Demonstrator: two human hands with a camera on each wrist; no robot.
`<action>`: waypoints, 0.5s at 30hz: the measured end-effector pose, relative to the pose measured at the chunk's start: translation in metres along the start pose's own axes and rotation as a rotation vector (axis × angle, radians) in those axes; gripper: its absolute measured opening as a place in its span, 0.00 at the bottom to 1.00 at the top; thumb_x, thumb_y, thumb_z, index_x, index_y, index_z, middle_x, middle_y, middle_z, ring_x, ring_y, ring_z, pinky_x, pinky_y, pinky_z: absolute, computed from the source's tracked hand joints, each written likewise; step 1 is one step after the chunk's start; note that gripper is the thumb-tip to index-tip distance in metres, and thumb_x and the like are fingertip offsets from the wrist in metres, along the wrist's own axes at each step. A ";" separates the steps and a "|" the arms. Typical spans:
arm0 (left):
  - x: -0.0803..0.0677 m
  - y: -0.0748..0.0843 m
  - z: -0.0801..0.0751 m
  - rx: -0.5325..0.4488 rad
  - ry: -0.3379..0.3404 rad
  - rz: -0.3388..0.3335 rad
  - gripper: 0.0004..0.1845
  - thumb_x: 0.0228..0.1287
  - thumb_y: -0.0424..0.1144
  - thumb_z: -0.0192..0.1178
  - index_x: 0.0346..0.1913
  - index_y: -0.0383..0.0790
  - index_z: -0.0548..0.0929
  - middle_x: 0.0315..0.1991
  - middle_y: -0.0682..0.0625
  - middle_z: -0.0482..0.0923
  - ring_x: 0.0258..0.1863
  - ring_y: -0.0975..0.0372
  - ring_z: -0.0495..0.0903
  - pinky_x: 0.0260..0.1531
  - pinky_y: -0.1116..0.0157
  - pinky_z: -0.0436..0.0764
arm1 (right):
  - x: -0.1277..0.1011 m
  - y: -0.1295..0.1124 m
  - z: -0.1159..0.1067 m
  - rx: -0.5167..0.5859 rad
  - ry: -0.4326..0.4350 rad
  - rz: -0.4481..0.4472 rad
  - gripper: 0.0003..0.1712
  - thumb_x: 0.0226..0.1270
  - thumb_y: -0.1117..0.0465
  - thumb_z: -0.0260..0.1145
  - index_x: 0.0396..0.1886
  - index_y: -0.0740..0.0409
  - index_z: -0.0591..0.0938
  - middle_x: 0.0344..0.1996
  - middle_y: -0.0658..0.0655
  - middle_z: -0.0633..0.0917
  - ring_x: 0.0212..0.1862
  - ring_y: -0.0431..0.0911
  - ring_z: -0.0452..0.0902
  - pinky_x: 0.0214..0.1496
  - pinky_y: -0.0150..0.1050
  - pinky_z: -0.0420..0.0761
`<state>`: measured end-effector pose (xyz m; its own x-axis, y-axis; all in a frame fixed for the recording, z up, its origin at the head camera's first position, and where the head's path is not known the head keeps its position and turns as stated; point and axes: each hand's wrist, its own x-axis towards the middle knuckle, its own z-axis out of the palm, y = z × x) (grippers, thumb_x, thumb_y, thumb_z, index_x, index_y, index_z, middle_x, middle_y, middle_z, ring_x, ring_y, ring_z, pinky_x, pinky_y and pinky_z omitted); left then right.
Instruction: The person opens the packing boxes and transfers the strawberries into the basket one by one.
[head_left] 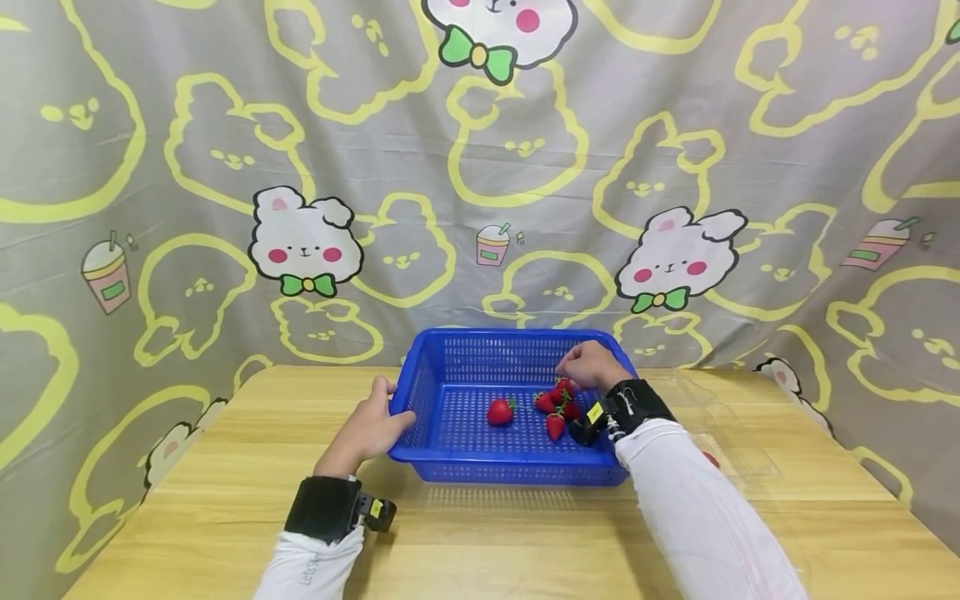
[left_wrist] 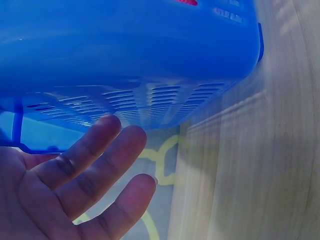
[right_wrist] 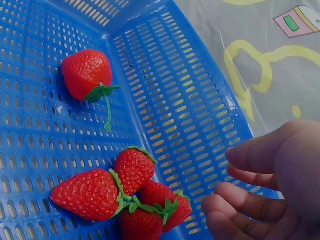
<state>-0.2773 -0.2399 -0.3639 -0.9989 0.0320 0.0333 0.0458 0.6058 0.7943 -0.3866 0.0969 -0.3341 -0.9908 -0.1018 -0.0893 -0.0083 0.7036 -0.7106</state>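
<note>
A blue slotted plastic basket (head_left: 517, 457) stands on the wooden table. My left hand (head_left: 369, 427) holds its left rim, thumb over the top; in the left wrist view the fingers (left_wrist: 112, 165) reach along the outer wall, under the rim. Inside the basket, my right hand (head_left: 592, 367) hovers at the right side with fingers loosely bent. A gap shows between thumb and fingertips in the right wrist view, with nothing held. Just below it lies a cluster of several red strawberries (right_wrist: 89, 195) with green leaves. One larger strawberry (head_left: 499, 412) lies apart, nearer the basket's middle.
Right of the basket, partly behind the right forearm, is a clear plastic container (head_left: 753, 458) with a bit of red (head_left: 710, 459) showing. A patterned curtain (head_left: 420, 275) hangs close behind the basket. Wooden tabletop (head_left: 480, 550) extends in front of it.
</note>
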 end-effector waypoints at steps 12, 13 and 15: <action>-0.001 0.000 0.001 -0.005 -0.004 -0.001 0.24 0.67 0.38 0.53 0.60 0.33 0.59 0.51 0.28 0.75 0.42 0.45 0.82 0.43 0.46 0.81 | -0.008 -0.015 -0.007 0.183 -0.004 -0.040 0.13 0.67 0.64 0.62 0.46 0.71 0.80 0.32 0.58 0.80 0.26 0.42 0.75 0.32 0.35 0.80; -0.001 0.001 0.001 -0.004 -0.004 0.000 0.24 0.67 0.38 0.53 0.60 0.33 0.59 0.51 0.28 0.75 0.42 0.45 0.82 0.42 0.46 0.81 | -0.009 -0.016 -0.008 0.190 -0.003 -0.046 0.14 0.67 0.64 0.62 0.46 0.71 0.80 0.34 0.58 0.80 0.27 0.42 0.76 0.32 0.35 0.80; 0.000 0.001 0.000 0.003 -0.001 0.002 0.24 0.67 0.38 0.53 0.60 0.33 0.59 0.51 0.28 0.75 0.42 0.45 0.82 0.42 0.46 0.81 | -0.010 -0.018 -0.010 0.211 0.003 -0.057 0.15 0.68 0.63 0.61 0.47 0.72 0.79 0.37 0.60 0.80 0.28 0.42 0.76 0.34 0.36 0.81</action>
<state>-0.2769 -0.2392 -0.3635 -0.9988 0.0337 0.0345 0.0479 0.6084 0.7922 -0.3783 0.0925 -0.3138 -0.9899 -0.1353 -0.0429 -0.0364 0.5342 -0.8445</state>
